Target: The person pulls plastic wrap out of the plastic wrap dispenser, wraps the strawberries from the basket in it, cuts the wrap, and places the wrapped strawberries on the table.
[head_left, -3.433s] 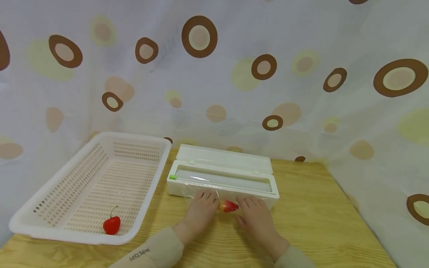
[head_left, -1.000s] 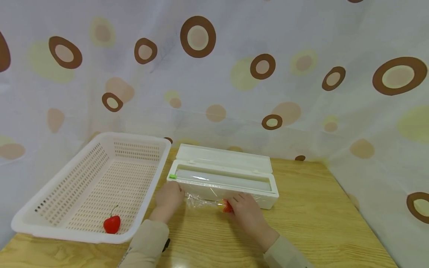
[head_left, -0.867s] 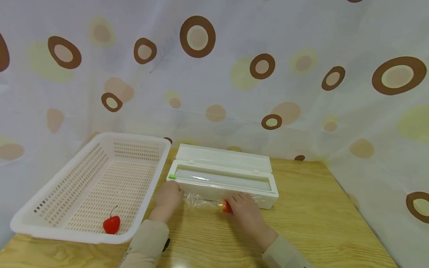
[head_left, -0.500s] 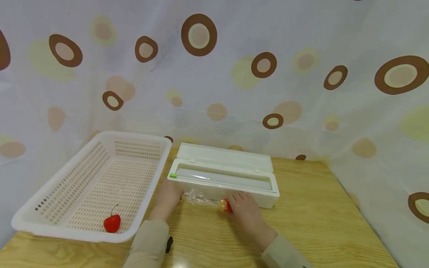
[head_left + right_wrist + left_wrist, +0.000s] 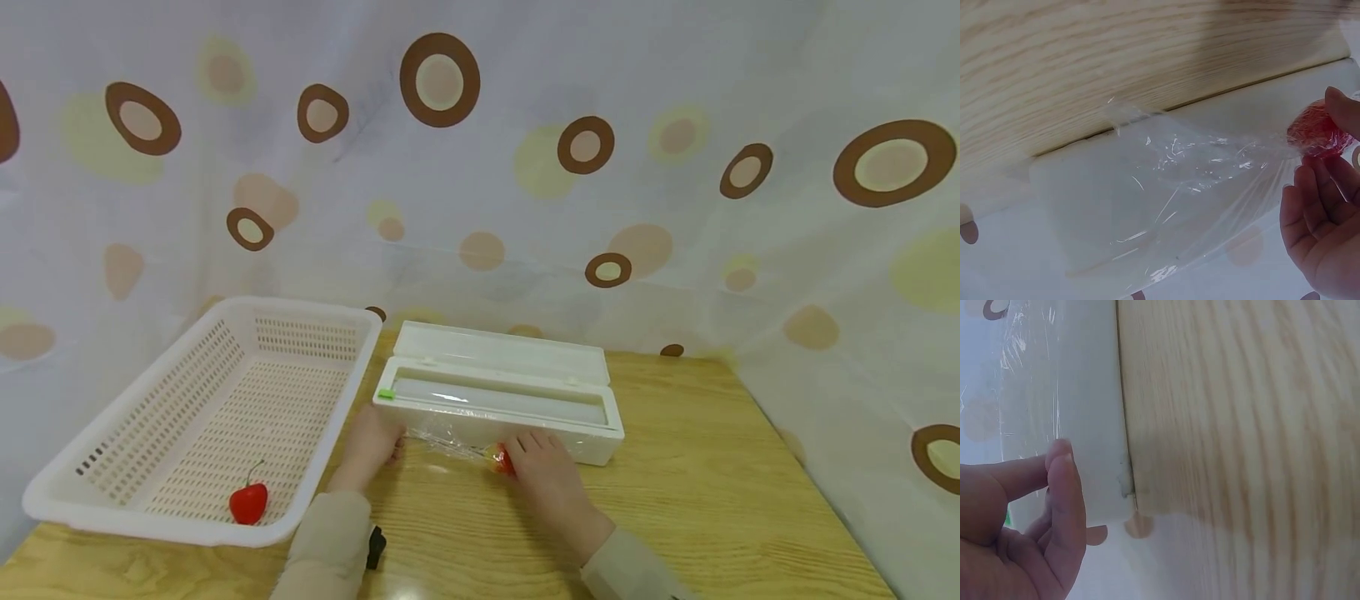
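Note:
In the right wrist view, my right hand (image 5: pixel 1329 212) pinches a red fruit (image 5: pixel 1313 128) wrapped in clear cling film. Its end looks yellowish in the head view, and my fingers cover the rest. Crumpled cling film (image 5: pixel 1197 156) trails from the fruit toward my left hand (image 5: pixel 371 446). Left thumb and forefinger pinch the edge of that film, seen in the left wrist view. Both hands are low in front of a long white dispenser box (image 5: pixel 592 448) with its lid (image 5: pixel 498 354) up. A roll of film (image 5: pixel 495 400) lies inside the box.
A white perforated basket (image 5: pixel 172 533) stands on the left, holding a red cherry (image 5: pixel 247 504) with a thin stem. Beneath everything is a wooden table (image 5: pixel 712 500). A spotted cloth backdrop (image 5: pixel 480 183) rises behind it. A green tab (image 5: pixel 386 393) marks the box's left end.
From beside the fruit, my left hand has moved left, drawing the film's edge out. My right hand has come over the fruit and grips it. The film between them is now gathered and creased.

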### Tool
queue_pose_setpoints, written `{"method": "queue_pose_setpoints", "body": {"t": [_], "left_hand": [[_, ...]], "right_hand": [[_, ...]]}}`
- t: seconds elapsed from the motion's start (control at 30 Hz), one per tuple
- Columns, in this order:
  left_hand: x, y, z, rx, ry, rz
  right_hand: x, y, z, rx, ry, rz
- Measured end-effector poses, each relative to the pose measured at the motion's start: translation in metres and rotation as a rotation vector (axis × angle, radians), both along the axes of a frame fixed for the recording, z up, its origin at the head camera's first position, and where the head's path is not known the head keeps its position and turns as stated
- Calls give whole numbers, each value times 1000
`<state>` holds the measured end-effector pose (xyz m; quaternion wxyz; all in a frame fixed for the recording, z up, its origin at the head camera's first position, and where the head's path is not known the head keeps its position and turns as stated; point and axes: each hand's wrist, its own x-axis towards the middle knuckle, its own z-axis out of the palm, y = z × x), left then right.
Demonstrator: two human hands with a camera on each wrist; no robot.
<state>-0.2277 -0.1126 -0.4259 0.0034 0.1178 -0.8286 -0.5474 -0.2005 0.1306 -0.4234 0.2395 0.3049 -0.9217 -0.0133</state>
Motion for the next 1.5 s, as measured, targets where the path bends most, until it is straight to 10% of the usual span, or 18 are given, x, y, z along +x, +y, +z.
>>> {"method": "queue_pose_setpoints", "body": {"t": [0.67,0.93,1.5], "left_hand": [[-6,1,4,-29,-22,35],[-5,-1,3,-74,3,35],[-6,-2,3,-58,6,43]], "right_hand": [[-15,-5,11,36,-140,-46],[-43,-63,45,3,-159,25],[-67,-130,42,74,-188,149]]}}
